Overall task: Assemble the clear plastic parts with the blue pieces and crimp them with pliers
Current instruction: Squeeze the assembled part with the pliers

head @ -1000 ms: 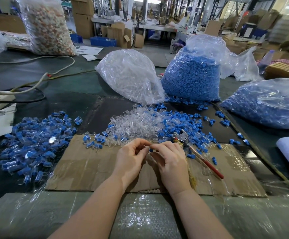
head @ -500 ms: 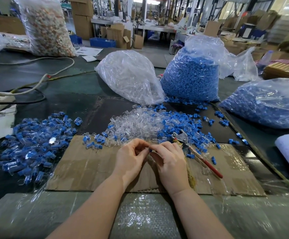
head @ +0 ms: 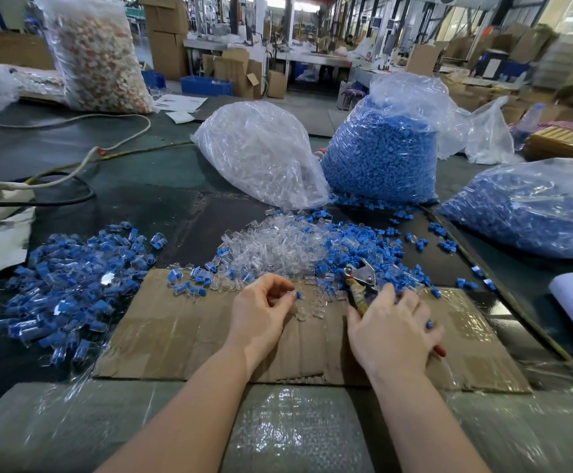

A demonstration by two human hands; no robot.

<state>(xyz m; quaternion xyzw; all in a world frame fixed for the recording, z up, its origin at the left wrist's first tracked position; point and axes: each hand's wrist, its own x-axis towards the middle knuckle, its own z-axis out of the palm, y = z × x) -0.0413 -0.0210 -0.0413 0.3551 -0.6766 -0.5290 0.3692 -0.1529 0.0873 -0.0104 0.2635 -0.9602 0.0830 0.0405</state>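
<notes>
- Pliers (head: 363, 285): on cardboard sheet (head: 182, 329), long axis diagonal, metal head pointing away, toward the loose parts.
- Right hand (head: 392, 327): fingers spread, resting over the handles.
- Left hand (head: 261, 308): fingertips pinching a blue piece (head: 299, 295).

Big factory floor back there: stacked cardboard boxes (head: 167, 35), a long workbench (head: 278, 56) with blue crates (head: 206, 85) under it, and daylight pouring through windows (head: 572, 11) on the right. Far end's too blurry to make out, maybe shelving.
</notes>
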